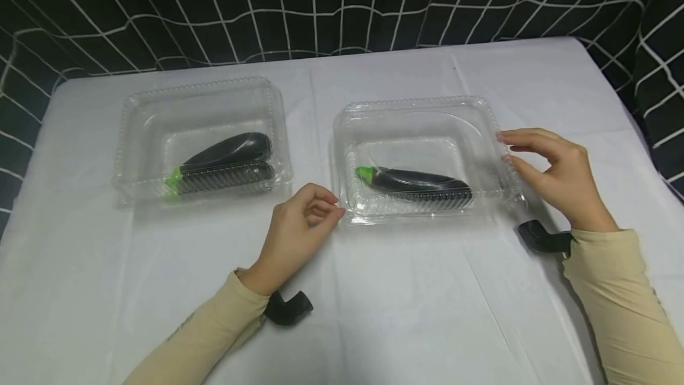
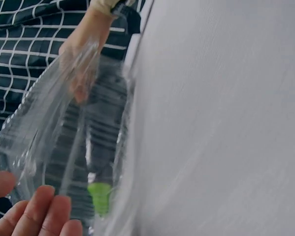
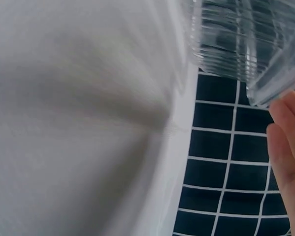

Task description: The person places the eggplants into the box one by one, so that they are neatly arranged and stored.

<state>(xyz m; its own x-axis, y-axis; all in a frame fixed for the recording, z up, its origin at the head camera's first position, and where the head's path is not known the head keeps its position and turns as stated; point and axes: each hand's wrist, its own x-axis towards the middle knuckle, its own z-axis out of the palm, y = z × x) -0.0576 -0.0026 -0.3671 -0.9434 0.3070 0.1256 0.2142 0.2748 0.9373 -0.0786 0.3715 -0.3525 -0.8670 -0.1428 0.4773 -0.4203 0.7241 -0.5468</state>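
Observation:
A clear plastic clamshell container (image 1: 408, 106) lies on the white cloth with an eggplant (image 1: 422, 180) inside, its green stem end pointing left. At the container's front left corner is my left hand (image 1: 299, 230), fingers loosely bent, thumb and forefinger apart; whether they touch the corner I cannot tell. My right hand (image 1: 556, 171) is at the right rim, its fingertips and thumb tip against the edge, spaced apart. The left wrist view shows the eggplant's green end (image 2: 100, 196) through the plastic. In the right wrist view, nearly straight fingers (image 3: 285, 147) meet the container's corner (image 3: 258, 96).
A second clear clamshell container (image 1: 200, 92) with another eggplant (image 1: 227, 162) inside stands to the left. The table (image 1: 406, 290) has a white cloth over it. Dark fabric behind white netting (image 1: 342, 13) borders the far side. Black wrist devices (image 1: 288, 309) sit at both cuffs.

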